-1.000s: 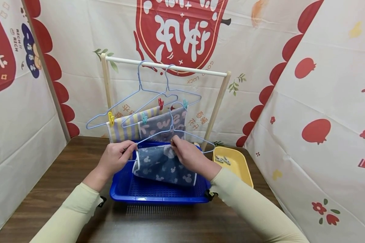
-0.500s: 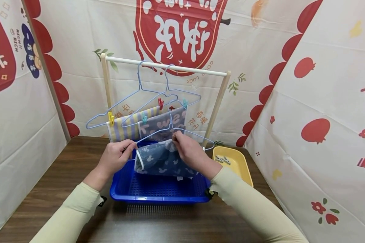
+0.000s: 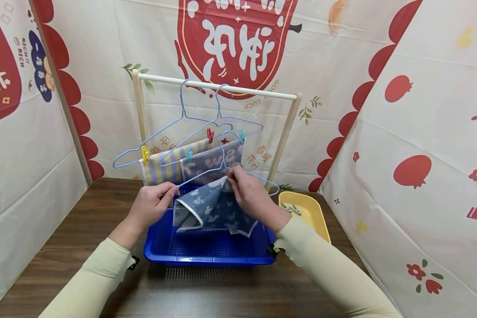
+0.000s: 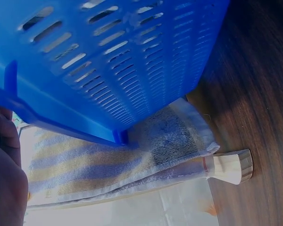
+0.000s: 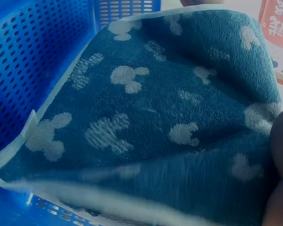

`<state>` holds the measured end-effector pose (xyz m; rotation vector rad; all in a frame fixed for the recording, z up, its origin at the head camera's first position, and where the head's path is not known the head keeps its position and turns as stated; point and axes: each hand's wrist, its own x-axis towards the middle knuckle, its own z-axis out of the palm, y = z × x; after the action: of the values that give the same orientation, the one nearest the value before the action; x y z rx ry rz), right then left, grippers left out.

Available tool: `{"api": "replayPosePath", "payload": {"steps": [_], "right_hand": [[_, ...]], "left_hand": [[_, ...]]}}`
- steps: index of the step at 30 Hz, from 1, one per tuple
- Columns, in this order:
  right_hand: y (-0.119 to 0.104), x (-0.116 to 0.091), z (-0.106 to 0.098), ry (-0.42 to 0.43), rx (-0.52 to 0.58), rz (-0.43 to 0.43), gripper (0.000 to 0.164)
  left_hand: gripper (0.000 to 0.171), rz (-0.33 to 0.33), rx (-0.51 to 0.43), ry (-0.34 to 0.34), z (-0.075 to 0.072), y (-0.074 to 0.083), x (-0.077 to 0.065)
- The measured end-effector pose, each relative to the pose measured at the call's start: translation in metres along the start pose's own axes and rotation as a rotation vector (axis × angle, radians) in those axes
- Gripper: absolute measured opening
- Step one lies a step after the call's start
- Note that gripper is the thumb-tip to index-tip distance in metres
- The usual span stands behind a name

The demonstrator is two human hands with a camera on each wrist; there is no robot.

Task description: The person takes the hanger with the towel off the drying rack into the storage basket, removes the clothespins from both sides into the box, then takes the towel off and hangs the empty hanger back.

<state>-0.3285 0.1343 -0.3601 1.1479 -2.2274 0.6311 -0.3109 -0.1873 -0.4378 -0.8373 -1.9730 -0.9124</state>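
White-edged dark-blue towel (image 3: 216, 205), printed with pale mouse heads, draped on hanger (image 3: 224, 165) above blue basket (image 3: 208, 259); top pinched by right hand (image 3: 251, 194), fingers curled; hanger's left side gripped by left hand (image 3: 155, 201), fingers curled.

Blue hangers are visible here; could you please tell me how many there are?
3: the rear hanger and the middle hanger hang from the white rail; the left hand grips the front hanger.

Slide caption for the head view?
Left hand grips a blue hanger; right hand pinches a dark patterned towel over a blue basket.
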Motion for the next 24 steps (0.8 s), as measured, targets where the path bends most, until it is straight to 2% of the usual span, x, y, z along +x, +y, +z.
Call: {"api": "replayPosePath", "payload": {"steps": [5,12,18,24], "right_hand": [[0.0,0.003,-0.005,0.033,0.062,0.037,0.004],[-0.003,0.005,-0.011,0.129,0.129,0.053,0.003],[-0.005,0.008,-0.017,0.19,0.183,0.063,0.014],[-0.009,0.01,-0.024,0.245,0.277,0.085,0.001]], "left_hand": [[0.017,-0.002,-0.003,0.0,0.0,-0.001,-0.001],[0.016,0.002,0.012,0.0,0.0,-0.001,-0.001],[0.017,-0.005,0.009,-0.011,0.001,0.001,0.0],[0.018,-0.013,0.014,-0.022,0.001,0.002,0.002]]}}
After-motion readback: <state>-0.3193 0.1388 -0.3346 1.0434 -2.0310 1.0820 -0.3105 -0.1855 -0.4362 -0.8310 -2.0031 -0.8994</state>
